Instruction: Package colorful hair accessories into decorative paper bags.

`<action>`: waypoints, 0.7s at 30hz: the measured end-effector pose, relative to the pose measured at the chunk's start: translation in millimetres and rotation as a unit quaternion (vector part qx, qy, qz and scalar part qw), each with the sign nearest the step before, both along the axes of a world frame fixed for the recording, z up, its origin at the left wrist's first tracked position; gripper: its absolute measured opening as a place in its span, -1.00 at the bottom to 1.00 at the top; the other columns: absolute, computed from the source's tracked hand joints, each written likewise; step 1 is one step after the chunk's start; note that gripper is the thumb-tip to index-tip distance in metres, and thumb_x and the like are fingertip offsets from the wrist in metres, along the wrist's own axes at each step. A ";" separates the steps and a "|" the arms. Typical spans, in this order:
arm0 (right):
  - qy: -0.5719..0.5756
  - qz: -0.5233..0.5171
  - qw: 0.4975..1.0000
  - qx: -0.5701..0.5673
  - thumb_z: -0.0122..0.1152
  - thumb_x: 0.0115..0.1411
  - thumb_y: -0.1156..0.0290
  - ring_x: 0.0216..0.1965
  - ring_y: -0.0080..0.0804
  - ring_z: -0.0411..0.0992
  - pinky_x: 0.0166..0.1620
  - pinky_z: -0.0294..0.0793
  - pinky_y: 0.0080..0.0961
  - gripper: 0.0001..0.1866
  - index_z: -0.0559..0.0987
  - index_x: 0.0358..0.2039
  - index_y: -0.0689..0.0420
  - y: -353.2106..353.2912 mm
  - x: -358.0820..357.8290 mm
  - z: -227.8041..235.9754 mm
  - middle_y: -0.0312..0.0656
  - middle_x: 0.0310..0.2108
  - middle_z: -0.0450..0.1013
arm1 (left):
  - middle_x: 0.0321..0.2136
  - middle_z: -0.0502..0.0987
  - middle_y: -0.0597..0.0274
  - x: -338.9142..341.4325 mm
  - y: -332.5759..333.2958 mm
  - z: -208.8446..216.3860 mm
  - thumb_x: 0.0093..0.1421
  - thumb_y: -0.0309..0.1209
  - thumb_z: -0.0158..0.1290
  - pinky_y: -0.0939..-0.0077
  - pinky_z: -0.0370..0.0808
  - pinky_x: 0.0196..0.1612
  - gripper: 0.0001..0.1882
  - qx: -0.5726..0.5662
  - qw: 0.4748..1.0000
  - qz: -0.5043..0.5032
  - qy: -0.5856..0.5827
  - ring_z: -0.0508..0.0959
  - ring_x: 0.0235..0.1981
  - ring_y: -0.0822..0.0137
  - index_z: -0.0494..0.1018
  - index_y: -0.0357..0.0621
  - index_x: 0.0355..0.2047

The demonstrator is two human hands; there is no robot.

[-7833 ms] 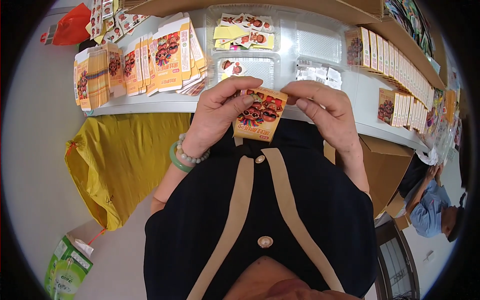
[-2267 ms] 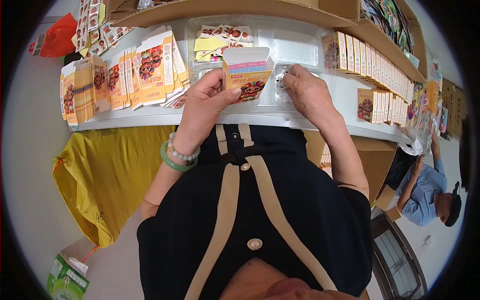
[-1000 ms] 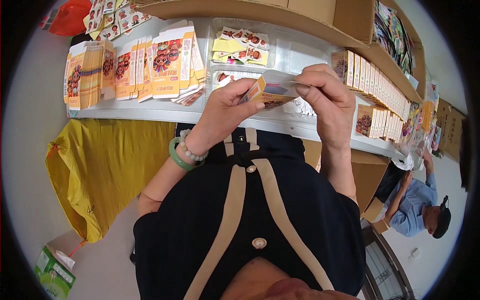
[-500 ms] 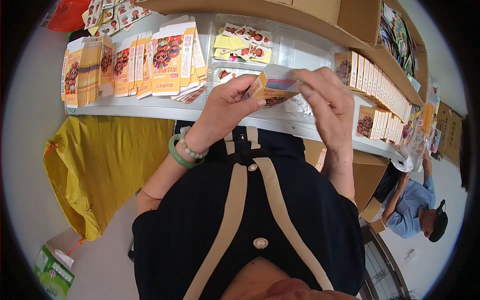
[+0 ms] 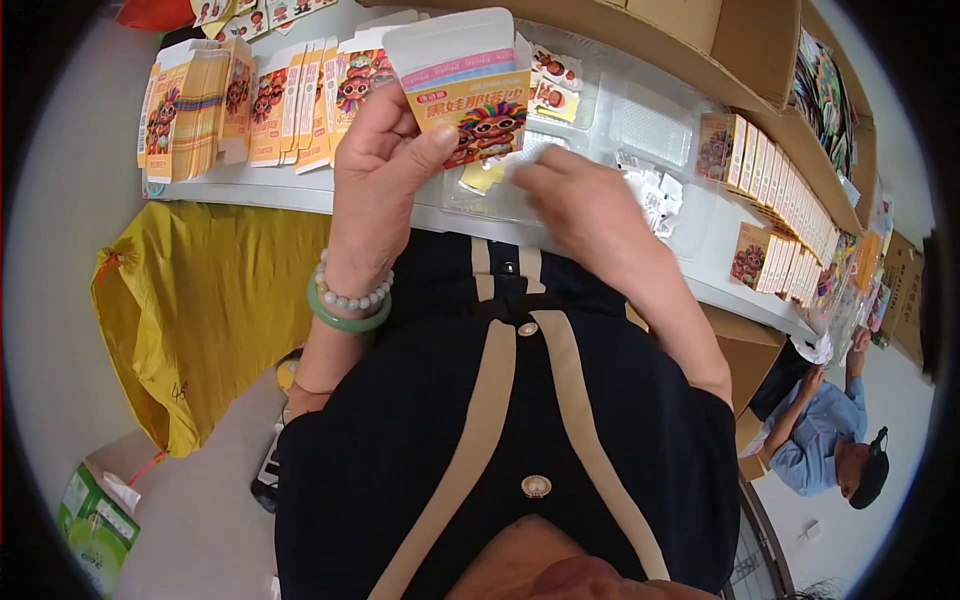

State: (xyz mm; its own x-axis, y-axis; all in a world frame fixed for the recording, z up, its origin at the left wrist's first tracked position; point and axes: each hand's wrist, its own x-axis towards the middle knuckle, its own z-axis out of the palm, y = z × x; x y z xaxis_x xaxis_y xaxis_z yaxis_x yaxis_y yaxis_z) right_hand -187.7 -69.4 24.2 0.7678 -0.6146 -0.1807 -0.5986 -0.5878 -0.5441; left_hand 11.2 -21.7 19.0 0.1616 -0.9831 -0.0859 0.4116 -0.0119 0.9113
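a: what has changed in the last half second?

b: the right hand (image 5: pixel 585 200) has come away from the yellow-orange cardboard box with printed cartoon figures (image 5: pixel 487 112). it's now low over the clear plastic tray (image 5: pixel 505 206), close to a flat yellow paper slip (image 5: pixel 483 178).

a: is it holding anything?

b: can't tell. the fingers are bent and blurred, and nothing shows clearly between them.

a: and the left hand (image 5: pixel 375 170)?

b: gripping the box by its left side, thumb across the printed front. the box has been lifted forward and turned, so its front now faces the camera, in the air above the tray's left part.

a: open or closed up?

b: open at the top. the white cardboard flap (image 5: pixel 445 42) stands up, and a pink and pale-blue edge (image 5: pixel 462 68) shows inside the mouth.

a: so what does that mean for the work?

b: i'd judge the box isn't finished: one hand carries it alone, leaving the other free at the tray. the small white packets (image 5: pixel 655 200) lie just right of that hand.
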 end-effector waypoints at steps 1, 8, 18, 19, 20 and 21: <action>-0.038 0.014 0.999 -0.016 0.05 0.07 0.53 -0.26 -0.11 0.45 -0.25 0.47 -0.28 -0.78 0.49 -0.22 0.11 -2.0 15.4 -12.0 -0.12 -0.29 0.44 | -0.11 0.48 0.12 -0.7 1.0 0.8 0.18 -0.58 0.00 0.55 0.43 -0.02 -0.61 0.009 1.000 -0.001 0.004 0.48 -0.10 0.42 0.27 -0.34 0.03; 0.022 0.022 0.999 -0.033 0.09 0.11 0.42 -0.25 -0.09 0.45 -0.21 0.48 -0.28 -0.81 0.49 -0.23 0.13 -20.4 33.1 -52.6 -0.08 -0.29 0.43 | -0.14 0.48 0.14 8.0 5.7 -3.4 0.18 -0.57 0.02 0.58 0.45 -0.06 -0.61 0.014 1.000 -0.002 0.009 0.48 -0.13 0.44 0.27 -0.35 0.03; -0.166 -0.187 0.949 0.190 0.19 0.06 0.48 -0.52 -0.53 0.36 -0.45 0.32 -0.58 -0.92 0.52 -0.43 0.19 -27.9 -14.2 -13.0 -0.27 -0.55 0.41 | -0.17 0.48 0.19 5.0 3.7 -4.0 0.18 -0.56 0.02 0.63 0.45 -0.12 -0.63 0.009 0.998 -0.044 0.034 0.48 -0.17 0.49 0.29 -0.36 0.00; -0.275 -0.260 0.870 0.317 0.20 0.05 0.48 -0.54 -0.63 0.32 -0.48 0.28 -0.66 -0.92 0.52 -0.44 0.21 -27.1 -20.0 -5.0 -0.32 -0.56 0.42 | -0.19 0.47 0.22 3.5 5.4 -6.7 0.17 -0.57 0.02 0.64 0.44 -0.12 -0.65 0.019 0.998 -0.054 0.018 0.47 -0.19 0.51 0.31 -0.36 -0.02; -0.291 -0.304 0.850 0.317 0.17 0.07 0.52 -0.53 -0.68 0.32 -0.49 0.25 -0.72 -0.93 0.52 -0.42 0.24 -26.7 -24.5 10.5 -0.33 -0.56 0.44 | -0.20 0.47 0.25 0.9 5.9 -8.7 0.16 -0.58 0.03 0.64 0.43 -0.12 -0.66 0.030 0.998 -0.063 0.001 0.45 -0.20 0.53 0.32 -0.35 -0.04; -0.295 -0.304 0.850 0.312 0.17 0.07 0.52 -0.53 -0.68 0.32 -0.49 0.25 -0.72 -0.93 0.52 -0.42 0.24 -22.8 -27.0 23.1 -0.33 -0.56 0.44 | -0.20 0.47 0.25 -2.3 6.4 -8.3 0.16 -0.58 0.03 0.64 0.43 -0.12 -0.66 0.024 0.998 -0.065 -0.001 0.45 -0.20 0.53 0.32 -0.35 -0.04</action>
State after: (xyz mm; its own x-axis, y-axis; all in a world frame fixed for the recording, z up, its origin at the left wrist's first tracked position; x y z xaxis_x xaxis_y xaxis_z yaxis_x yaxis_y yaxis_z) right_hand -214.7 -92.2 47.4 0.4120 -0.8563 -0.3114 -0.2032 0.2468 -0.9475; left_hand 8.9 -15.3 10.7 0.0324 -0.9905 -0.1333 0.4018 -0.1092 0.9092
